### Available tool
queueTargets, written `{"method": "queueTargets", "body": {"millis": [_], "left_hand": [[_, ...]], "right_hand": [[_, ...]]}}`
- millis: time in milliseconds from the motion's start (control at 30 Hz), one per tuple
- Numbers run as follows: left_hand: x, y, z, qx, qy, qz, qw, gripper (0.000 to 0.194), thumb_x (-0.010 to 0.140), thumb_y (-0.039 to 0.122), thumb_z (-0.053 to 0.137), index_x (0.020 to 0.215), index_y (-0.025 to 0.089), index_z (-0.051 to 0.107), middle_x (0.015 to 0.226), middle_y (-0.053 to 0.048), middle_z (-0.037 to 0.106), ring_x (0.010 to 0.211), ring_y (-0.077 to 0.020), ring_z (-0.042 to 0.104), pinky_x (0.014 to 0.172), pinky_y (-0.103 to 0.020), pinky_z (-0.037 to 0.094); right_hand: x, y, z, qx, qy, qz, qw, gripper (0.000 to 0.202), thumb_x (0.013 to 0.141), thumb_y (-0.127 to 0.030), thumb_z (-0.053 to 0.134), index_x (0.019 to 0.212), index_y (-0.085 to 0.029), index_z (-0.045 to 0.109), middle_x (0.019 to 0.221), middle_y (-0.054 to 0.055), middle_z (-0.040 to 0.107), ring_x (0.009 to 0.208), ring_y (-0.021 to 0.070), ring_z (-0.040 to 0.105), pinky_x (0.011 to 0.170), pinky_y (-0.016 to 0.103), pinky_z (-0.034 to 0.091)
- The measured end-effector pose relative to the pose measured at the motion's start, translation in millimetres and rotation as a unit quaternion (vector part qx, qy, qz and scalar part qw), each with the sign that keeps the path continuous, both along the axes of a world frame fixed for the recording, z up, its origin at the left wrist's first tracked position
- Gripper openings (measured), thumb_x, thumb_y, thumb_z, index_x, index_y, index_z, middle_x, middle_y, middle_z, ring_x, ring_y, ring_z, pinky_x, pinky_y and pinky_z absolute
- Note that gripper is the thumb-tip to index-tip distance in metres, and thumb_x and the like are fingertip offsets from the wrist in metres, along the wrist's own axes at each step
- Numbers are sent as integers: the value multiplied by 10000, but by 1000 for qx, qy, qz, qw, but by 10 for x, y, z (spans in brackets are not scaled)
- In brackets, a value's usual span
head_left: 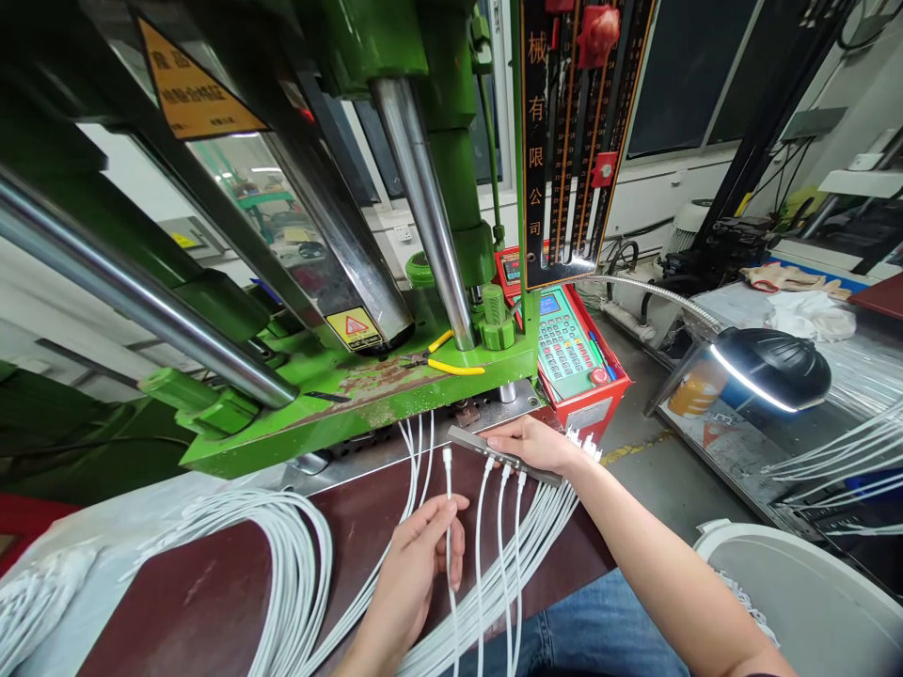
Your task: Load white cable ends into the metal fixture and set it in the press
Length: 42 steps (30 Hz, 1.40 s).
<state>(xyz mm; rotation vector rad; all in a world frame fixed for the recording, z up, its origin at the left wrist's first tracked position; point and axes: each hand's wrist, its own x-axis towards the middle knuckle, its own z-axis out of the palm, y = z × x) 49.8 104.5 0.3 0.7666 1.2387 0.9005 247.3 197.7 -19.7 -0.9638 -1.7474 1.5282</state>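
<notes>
Between the thumb and fingers of my left hand is a white cable, its white plug end pointing up. My right hand grips a grey metal bar from above, fingers closed over it. Three white cables hang from the bar's near side, their plug ends seated along it. The plug in my left hand is just below the bar's left end, apart from it. Under both hands lies a thick bundle of white cables on a dark red-brown board.
A green press rises in front, with yellow-handled pliers on its ledge. A red control box stands to its right. Coiled white cables lie left. At right are a lit lamp and a white bin.
</notes>
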Motion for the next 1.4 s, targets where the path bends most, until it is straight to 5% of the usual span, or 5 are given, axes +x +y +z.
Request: {"method": "queueTargets", "body": {"millis": [567, 933, 1067, 1233, 1400], "left_hand": [[-35, -7, -17, -26, 77, -38, 996, 507, 705, 447, 621, 1038, 64, 617, 404, 90, 396, 288, -35, 244, 305, -179, 172], [-1, 19, -12, -18, 55, -32, 998, 393, 727, 403, 609, 967, 94, 634, 443, 68, 446, 294, -57, 306, 304, -194, 243], [-60, 48, -10, 36, 116, -78, 989, 360, 776, 439, 572, 902, 111, 650, 599, -19, 590, 429, -118, 511, 409, -236, 407], [-406, 322, 59, 174, 246, 52, 952, 328, 771, 423, 610, 953, 153, 650, 824, -62, 666, 715, -170, 607, 646, -270, 497], [-598, 824, 44, 100, 87, 213, 968, 188, 774, 227, 622, 943, 155, 583, 902, -50, 653, 827, -131, 616, 735, -213, 486]], "right_hand": [[-5, -24, 46, 31, 5, 27, 999, 412, 870, -487, 513, 1137, -207, 656, 1051, 43, 677, 932, 225, 618, 835, 349, 477], [-16, -64, 148, 75, -49, 26, 996, 401, 899, -424, 475, 1207, -202, 604, 1070, 12, 672, 970, 216, 601, 884, 342, 452], [-35, -76, 185, 105, -113, 27, 988, 343, 904, -305, 445, 1183, -219, 626, 1053, 9, 676, 930, 205, 614, 823, 306, 467], [-246, -197, 190, 202, -347, -29, 915, 455, 811, -164, 473, 1258, -156, 558, 1110, 111, 634, 998, 263, 580, 854, 359, 439], [-557, -320, 138, 343, -440, -13, 830, 432, 763, -92, 475, 1175, -142, 593, 983, 130, 610, 947, 264, 550, 823, 364, 431]]}}
